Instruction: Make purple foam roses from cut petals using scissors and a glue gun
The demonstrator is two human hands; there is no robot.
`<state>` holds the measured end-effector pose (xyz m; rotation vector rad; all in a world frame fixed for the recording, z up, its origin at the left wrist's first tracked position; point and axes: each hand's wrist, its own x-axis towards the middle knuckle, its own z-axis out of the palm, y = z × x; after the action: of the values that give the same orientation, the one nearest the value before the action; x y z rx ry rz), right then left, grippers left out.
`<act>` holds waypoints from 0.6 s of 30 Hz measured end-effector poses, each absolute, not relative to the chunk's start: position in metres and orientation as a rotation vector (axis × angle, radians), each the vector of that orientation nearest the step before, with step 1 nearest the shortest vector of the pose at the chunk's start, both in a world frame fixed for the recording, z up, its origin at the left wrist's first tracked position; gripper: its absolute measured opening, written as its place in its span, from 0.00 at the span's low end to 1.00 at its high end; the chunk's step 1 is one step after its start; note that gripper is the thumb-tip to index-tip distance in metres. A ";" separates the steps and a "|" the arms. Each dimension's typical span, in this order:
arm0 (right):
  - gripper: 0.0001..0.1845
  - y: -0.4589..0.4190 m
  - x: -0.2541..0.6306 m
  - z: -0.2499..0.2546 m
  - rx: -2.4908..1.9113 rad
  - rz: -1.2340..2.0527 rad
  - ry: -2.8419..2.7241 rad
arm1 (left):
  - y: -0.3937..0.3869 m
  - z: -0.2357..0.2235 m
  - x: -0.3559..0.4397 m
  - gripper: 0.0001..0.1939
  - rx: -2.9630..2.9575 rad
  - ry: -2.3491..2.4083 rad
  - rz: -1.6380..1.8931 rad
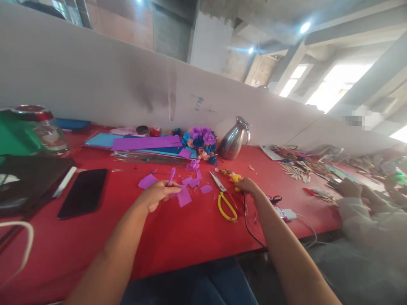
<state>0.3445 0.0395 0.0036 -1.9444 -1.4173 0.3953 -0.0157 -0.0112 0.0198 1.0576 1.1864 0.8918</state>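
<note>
- Pinching purple paper point(184, 197): left hand point(157, 195), fingertips closed.
- Gripping a yellow tool point(236, 178): right hand point(249, 186), fingers curled.
- Tugged, the cord point(246, 218) could snag the nearby scissors point(223, 192).

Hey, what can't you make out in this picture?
In the head view:
Purple piece: pinched edge, covered by the left hand's fingers.
Yellow tool: partly covered by the right hand.
Wall writing: too small and blurred.
Green object: cut off by the left edge.
</note>
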 end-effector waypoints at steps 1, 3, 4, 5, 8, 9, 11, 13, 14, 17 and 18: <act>0.12 0.042 0.342 0.003 -1.957 0.491 -1.373 | -0.011 0.019 -0.015 0.12 1.066 1.194 0.868; 0.17 0.045 0.338 0.004 -1.969 0.706 -1.264 | -0.013 0.017 -0.013 0.13 1.085 1.214 0.820; 0.17 0.044 0.336 0.007 -1.948 0.785 -1.219 | -0.013 0.017 -0.012 0.14 1.101 1.228 0.790; 0.16 0.042 0.335 0.010 -1.916 0.848 -1.180 | -0.014 0.016 -0.011 0.13 1.126 1.245 0.754; 0.08 0.022 0.330 0.023 -1.785 0.967 -1.116 | -0.015 0.012 -0.006 0.10 1.233 1.321 0.695; 0.10 0.012 0.327 0.027 -1.712 1.020 -1.111 | -0.015 0.010 -0.004 0.08 1.273 1.349 0.703; 0.16 -0.012 0.319 0.036 -1.451 1.199 -1.096 | -0.012 0.003 -0.002 0.05 1.360 1.399 0.716; 0.20 -0.036 0.309 0.042 -1.238 1.347 -1.079 | -0.009 -0.004 -0.001 0.04 1.449 1.436 0.697; 0.21 -0.046 0.302 0.043 -1.201 1.390 -1.083 | -0.008 -0.006 0.000 0.04 1.486 1.455 0.678; 0.18 -0.067 0.283 0.042 -1.244 1.475 -1.080 | -0.006 -0.010 0.000 0.05 1.565 1.518 0.624; 0.17 -0.072 0.276 0.040 -1.264 1.497 -1.065 | -0.006 -0.009 0.000 0.06 1.585 1.535 0.610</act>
<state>0.2765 -0.0720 0.0399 -1.2640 -1.0646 1.4972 0.0000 -0.0061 -0.0093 1.5854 1.5354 0.6097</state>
